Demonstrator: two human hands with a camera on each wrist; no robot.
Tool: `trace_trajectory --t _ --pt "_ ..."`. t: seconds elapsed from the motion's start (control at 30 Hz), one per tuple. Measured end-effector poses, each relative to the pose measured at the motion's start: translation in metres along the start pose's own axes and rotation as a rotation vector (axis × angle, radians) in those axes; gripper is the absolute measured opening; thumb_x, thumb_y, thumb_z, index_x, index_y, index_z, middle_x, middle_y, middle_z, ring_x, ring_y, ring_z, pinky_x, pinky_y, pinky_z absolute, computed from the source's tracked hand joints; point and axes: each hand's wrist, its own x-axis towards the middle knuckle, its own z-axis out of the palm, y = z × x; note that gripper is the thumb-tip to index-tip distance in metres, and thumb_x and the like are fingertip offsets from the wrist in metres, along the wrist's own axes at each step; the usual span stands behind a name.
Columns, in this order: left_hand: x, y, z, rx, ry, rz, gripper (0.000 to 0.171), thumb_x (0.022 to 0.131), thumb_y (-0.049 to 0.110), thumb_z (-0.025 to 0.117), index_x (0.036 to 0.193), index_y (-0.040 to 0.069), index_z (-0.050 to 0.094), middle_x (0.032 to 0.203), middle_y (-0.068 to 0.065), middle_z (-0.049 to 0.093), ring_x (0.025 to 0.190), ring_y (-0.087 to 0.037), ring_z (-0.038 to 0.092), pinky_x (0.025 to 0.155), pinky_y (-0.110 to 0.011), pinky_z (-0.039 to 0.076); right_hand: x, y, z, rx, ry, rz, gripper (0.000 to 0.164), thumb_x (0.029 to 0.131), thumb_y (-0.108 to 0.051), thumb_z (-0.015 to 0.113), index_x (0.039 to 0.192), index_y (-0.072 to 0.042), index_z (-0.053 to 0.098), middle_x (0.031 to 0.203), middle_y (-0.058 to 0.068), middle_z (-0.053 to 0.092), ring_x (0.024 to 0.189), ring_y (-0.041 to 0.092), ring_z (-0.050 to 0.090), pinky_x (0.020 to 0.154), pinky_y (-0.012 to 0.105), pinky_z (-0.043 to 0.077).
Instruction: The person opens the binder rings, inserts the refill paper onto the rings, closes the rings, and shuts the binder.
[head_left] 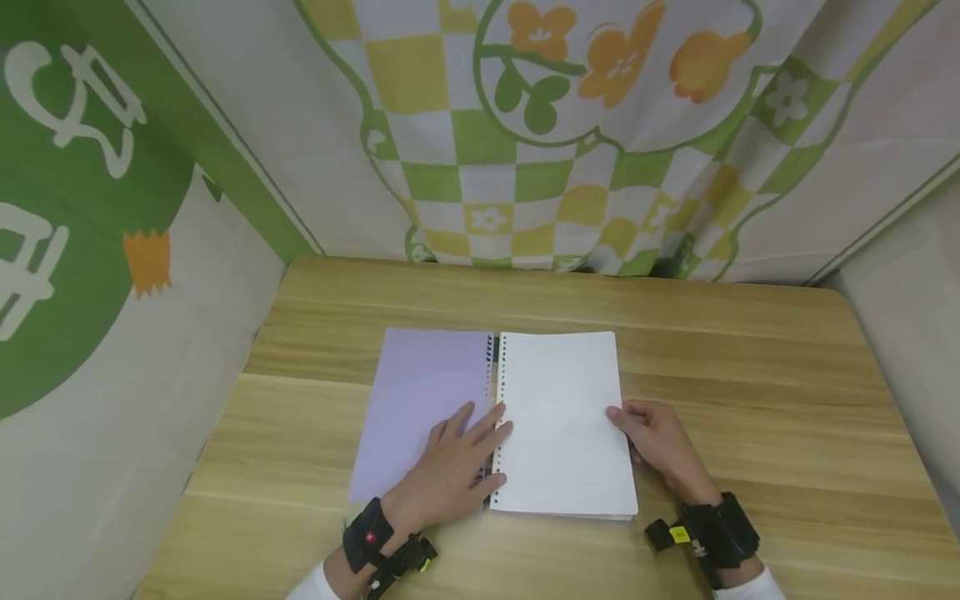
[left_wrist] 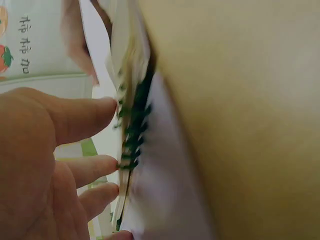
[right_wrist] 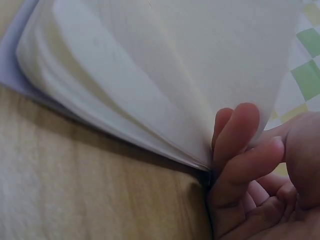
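Note:
An open loose-leaf notebook lies on the table, its purple cover (head_left: 423, 375) on the left and a stack of white pages (head_left: 562, 433) on the right. Dark binding rings (left_wrist: 136, 137) run between them, next to the row of punched holes. My left hand (head_left: 448, 477) rests across the cover and binding, fingers spread and fairly straight, fingertips touching the pages' inner edge. At the outer edge, my right hand (head_left: 663, 440) pinches pages with the thumb on top. In the right wrist view several sheets (right_wrist: 120, 65) fan apart beside the fingers.
The wooden table (head_left: 315, 433) extends around the notebook. A checked, flowered curtain (head_left: 487, 137) hangs behind its far edge. To the left stands a green and white printed wall covering (head_left: 82, 208). Black straps with small cameras sit on both wrists.

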Motion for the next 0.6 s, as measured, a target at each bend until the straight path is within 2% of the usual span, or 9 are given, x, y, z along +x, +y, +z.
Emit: trace_trajectory --t 0.17,0.37,0.6 --pt "-0.015 0.005 0.006 0.008 0.001 0.027 0.069 0.105 0.041 0.066 0.165 0.016 0.042 0.178 -0.006 0.026 0.161 -0.051 0.017 0.124 -0.072 0.024 0.000 -0.001 0.000 -0.002 0.006 -0.003 0.038 0.107 -0.037 0.066 0.105 0.001 0.072 0.056 -0.005 0.048 0.051 0.013 0.045 0.049 0.025 0.037" --pt "-0.023 0.007 0.009 0.031 -0.001 0.031 0.074 0.102 0.043 0.069 0.166 0.018 0.040 0.178 -0.005 0.025 0.162 -0.050 0.018 0.124 -0.070 0.024 0.000 -0.001 -0.002 -0.029 -0.003 0.000 0.041 0.107 -0.040 0.066 0.110 0.001 0.073 0.056 -0.006 0.049 0.052 0.012 0.046 0.049 0.026 0.038" --pt "-0.026 0.005 0.012 0.042 -0.025 0.025 0.074 0.106 0.044 0.064 0.169 0.021 0.034 0.180 -0.003 0.017 0.163 -0.048 0.012 0.125 -0.072 0.021 0.002 0.004 -0.011 -0.026 0.032 -0.018 0.039 0.107 -0.036 0.066 0.114 0.002 0.072 0.070 0.001 0.064 0.058 0.013 0.056 0.051 0.025 0.045"
